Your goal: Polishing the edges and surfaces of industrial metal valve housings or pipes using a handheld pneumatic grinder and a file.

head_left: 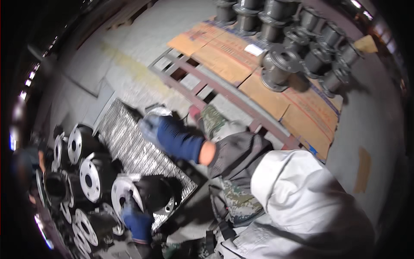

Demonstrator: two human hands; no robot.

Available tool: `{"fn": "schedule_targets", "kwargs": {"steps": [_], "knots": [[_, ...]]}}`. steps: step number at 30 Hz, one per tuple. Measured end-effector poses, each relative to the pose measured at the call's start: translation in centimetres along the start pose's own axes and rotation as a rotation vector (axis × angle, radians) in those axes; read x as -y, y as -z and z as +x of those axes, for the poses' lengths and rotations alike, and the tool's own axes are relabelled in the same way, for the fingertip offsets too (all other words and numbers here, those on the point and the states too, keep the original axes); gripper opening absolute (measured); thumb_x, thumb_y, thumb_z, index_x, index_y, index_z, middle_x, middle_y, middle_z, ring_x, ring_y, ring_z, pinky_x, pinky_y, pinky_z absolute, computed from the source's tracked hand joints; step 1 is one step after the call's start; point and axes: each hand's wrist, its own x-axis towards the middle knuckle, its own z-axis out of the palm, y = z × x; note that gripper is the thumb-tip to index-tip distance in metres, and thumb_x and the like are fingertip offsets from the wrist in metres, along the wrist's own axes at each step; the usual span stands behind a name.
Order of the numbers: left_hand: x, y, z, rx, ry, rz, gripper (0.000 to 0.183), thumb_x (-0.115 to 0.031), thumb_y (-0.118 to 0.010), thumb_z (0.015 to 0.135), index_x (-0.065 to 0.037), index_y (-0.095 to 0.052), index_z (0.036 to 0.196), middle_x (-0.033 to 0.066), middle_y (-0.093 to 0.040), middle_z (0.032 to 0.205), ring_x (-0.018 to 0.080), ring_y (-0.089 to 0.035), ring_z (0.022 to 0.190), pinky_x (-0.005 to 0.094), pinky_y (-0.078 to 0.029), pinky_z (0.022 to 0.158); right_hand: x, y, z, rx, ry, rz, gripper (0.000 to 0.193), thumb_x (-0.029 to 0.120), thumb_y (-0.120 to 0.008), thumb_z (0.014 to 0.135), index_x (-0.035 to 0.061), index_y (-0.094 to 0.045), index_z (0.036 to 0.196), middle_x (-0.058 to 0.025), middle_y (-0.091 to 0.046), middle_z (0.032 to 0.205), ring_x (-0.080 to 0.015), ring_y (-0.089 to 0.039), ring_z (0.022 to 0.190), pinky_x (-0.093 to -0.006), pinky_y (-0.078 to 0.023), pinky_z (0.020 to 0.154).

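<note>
A black flanged pipe fitting (157, 194) with a bright machined face lies on its side at the near corner of a silvery ribbed sheet (133, 146). My left hand (137, 218), in a blue-and-grey glove, is at its flange, the fingers hooked at the central bore. Above the sheet's far edge reaches my right hand (170, 134), gloved the same way and smeared by motion. Just beyond its fingers sits a round metallic piece (158, 110), partly covered by the hand; whether they touch I cannot tell.
Several similar fittings (92, 177) crowd the left side. At the far right, dark flanged fittings (280, 67) stand on cardboard (224, 58) over a reddish-brown pallet (189, 73). A blurred person (26, 166) is at the left edge.
</note>
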Motion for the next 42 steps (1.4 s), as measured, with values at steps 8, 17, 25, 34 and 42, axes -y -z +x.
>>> {"fn": "schedule_targets", "kwargs": {"steps": [8, 17, 25, 34, 42], "knots": [[-4.2, 0.3, -1.4, 0.28, 0.467, 0.139, 0.104, -0.02, -0.078, 0.059, 0.0, -0.029, 0.149, 0.0193, -0.059, 0.088, 0.0376, -0.059, 0.083, 0.0464, -0.048, 0.074, 7.0, -2.3, -4.6, 0.2, -0.154, -0.539, 0.04, 0.033, -0.049, 0.099, 0.0, -0.057, 0.121, -0.0158, -0.069, 0.095, -0.0176, -0.063, 0.07, -0.0303, -0.051, 0.057], [-2.4, 3.3, -3.4, 0.305, 0.315, -0.035, 0.086, -0.035, -0.083, 0.065, 0.009, -0.049, 0.131, 0.0195, -0.061, 0.083, 0.0377, -0.061, 0.08, 0.0461, -0.049, 0.074, 6.9, -4.3, -4.9, 0.178, -0.168, -1.002, 0.06, 0.05, -0.036, 0.098, -0.0006, -0.062, 0.117, -0.0146, -0.072, 0.088, -0.0152, -0.06, 0.061, -0.027, -0.046, 0.059], [6.5, 5.3, -5.5, -0.193, 0.403, -0.452, 0.034, -0.01, -0.058, 0.093, 0.001, -0.058, 0.126, 0.0153, -0.066, 0.107, 0.0183, -0.064, 0.089, 0.0316, -0.052, 0.081, 0.8, -5.8, -5.4, 0.338, -0.433, -1.029, 0.038, 0.033, -0.049, 0.097, -0.0002, -0.064, 0.106, -0.0085, -0.066, 0.077, -0.0081, -0.058, 0.054, -0.0223, -0.048, 0.054], [9.2, 1.2, -11.1, 0.107, 1.078, -1.271, 0.04, -0.034, -0.051, 0.102, 0.0, -0.06, 0.123, 0.0014, -0.063, 0.098, 0.0093, -0.059, 0.083, 0.0238, -0.047, 0.072, -2.2, -6.9, -5.7, 0.435, -0.488, -1.078, 0.038, 0.034, -0.051, 0.094, -0.0007, -0.064, 0.102, -0.0076, -0.064, 0.076, -0.0115, -0.061, 0.058, -0.0266, -0.051, 0.061], [7.3, -0.3, -8.1, -0.164, 0.98, -1.465, 0.032, -0.03, -0.051, 0.102, -0.001, -0.064, 0.111, 0.0022, -0.065, 0.103, 0.0076, -0.058, 0.089, 0.0246, -0.047, 0.077, -2.8, -3.5, -6.1, 0.393, -0.482, -1.101, 0.036, 0.033, -0.054, 0.093, -0.0011, -0.065, 0.1, -0.0111, -0.068, 0.08, -0.0147, -0.065, 0.067, -0.0308, -0.053, 0.069]]}}
